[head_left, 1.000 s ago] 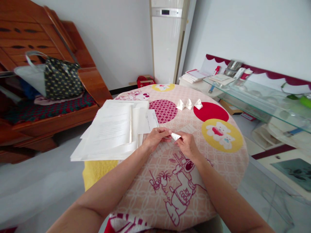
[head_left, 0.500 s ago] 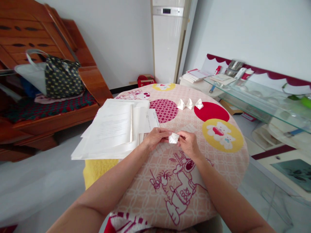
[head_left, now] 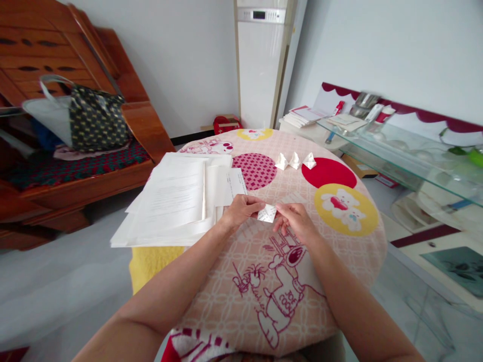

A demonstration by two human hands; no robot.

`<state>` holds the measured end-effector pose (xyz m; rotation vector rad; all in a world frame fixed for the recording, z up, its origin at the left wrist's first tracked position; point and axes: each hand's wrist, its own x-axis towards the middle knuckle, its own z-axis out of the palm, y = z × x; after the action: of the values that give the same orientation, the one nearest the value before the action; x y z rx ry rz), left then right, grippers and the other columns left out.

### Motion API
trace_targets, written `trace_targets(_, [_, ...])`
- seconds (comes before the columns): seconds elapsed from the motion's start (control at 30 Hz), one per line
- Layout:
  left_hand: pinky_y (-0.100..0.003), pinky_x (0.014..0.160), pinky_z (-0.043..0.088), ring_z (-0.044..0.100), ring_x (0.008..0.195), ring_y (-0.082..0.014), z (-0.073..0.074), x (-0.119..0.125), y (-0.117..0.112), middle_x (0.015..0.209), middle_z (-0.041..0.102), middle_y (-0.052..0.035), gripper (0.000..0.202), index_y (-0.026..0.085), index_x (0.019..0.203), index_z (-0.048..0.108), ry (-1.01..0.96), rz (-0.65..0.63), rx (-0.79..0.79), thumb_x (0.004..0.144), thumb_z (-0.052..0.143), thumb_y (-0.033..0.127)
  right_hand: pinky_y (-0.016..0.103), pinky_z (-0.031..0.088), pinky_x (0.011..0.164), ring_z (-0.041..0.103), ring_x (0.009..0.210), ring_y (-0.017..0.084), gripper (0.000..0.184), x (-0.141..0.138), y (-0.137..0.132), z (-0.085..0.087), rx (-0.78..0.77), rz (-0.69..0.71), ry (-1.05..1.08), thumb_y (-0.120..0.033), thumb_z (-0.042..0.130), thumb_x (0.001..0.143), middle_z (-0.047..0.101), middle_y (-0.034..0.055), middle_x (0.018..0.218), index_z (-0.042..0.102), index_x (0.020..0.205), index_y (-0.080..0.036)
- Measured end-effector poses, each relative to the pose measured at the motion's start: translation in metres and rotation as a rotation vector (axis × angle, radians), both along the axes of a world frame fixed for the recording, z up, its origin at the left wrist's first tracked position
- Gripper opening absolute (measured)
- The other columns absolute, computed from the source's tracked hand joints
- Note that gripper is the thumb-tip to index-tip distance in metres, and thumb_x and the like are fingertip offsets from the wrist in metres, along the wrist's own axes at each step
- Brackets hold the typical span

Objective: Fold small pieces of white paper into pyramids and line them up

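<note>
Between my hands, just above the tabletop, is a small folded piece of printed paper [head_left: 266,213]. My left hand [head_left: 241,208] pinches its left side between thumb and fingers. At the upper right corner, my right hand [head_left: 298,220] grips the paper with thumb and forefinger, its other fingers curled below. Farther back on the patterned tablecloth [head_left: 234,301] stand three small folded white paper shapes [head_left: 295,161] in a row. To the left of my hands lies a stack of white paper sheets [head_left: 169,196], some with print.
A glass shelf [head_left: 407,161] with assorted items runs along the right wall. A wooden bench [head_left: 139,136] holding a dark patterned bag [head_left: 96,118] stands at left. Behind the table rises a tall white air conditioner [head_left: 258,70].
The folded paper has shifted slightly left and turned, showing a flatter, squarer face. My right hand's lower fingers have loosened and dropped a little. The other things have stayed put.
</note>
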<state>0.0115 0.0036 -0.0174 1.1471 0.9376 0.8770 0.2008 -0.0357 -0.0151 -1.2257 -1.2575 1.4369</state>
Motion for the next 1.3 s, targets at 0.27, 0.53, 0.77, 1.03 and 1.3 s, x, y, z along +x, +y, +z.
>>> trace_targets(0.27, [-0.022,0.055,0.045,0.058,0.058,-0.012,-0.012,0.001,0.002,0.067,0.07,-0.0049,0.025,0.012,0.08,0.08,0.095,-0.033,0.079,0.073,0.078,0.036,0.019,0.026,0.03,0.046,0.029,0.009,0.034,-0.002,0.001,-0.01,0.029,0.009,-0.102,-0.047,0.065,0.08,0.066,0.0048,0.047,0.066,0.066,-0.016])
trace_targets(0.53, [-0.021,0.05,0.042,0.048,0.051,-0.0091,-0.003,0.007,-0.003,0.053,0.056,0.0015,0.037,0.015,0.058,0.067,0.068,-0.031,0.011,0.068,0.081,0.047,0.018,0.026,0.031,0.046,0.03,0.009,0.035,-0.003,0.002,-0.013,0.14,-0.033,-0.126,-0.046,0.063,0.084,0.065,0.0036,0.047,0.065,0.065,-0.016])
trace_targets(0.77, [-0.021,0.048,0.038,0.048,0.049,-0.0087,-0.004,0.008,-0.001,0.054,0.057,0.0001,0.034,0.013,0.059,0.066,0.097,0.015,0.113,0.072,0.076,0.043,0.02,0.037,0.03,0.06,0.037,0.014,0.039,-0.006,0.001,-0.005,-0.048,-0.002,0.03,-0.053,0.07,0.075,0.071,0.0081,0.058,0.065,0.07,-0.015])
trace_targets(1.03, [-0.019,0.044,0.034,0.047,0.045,-0.0079,0.001,0.007,-0.002,0.05,0.055,0.0007,0.032,0.014,0.059,0.066,0.196,0.113,0.231,0.078,0.071,0.039,0.02,0.042,0.032,0.064,0.041,0.015,0.034,-0.004,-0.001,-0.002,-0.196,0.141,0.094,-0.046,0.077,0.072,0.074,0.008,0.063,0.066,0.074,-0.014])
trace_targets(1.3, [-0.021,0.048,0.044,0.051,0.049,-0.0089,-0.004,0.007,-0.001,0.057,0.061,-0.0009,0.035,0.013,0.065,0.07,0.065,0.078,0.09,0.073,0.078,0.046,0.02,0.042,0.031,0.062,0.039,0.015,0.032,-0.007,-0.002,0.001,-0.167,0.119,0.077,-0.045,0.074,0.071,0.07,0.0056,0.058,0.066,0.069,-0.014])
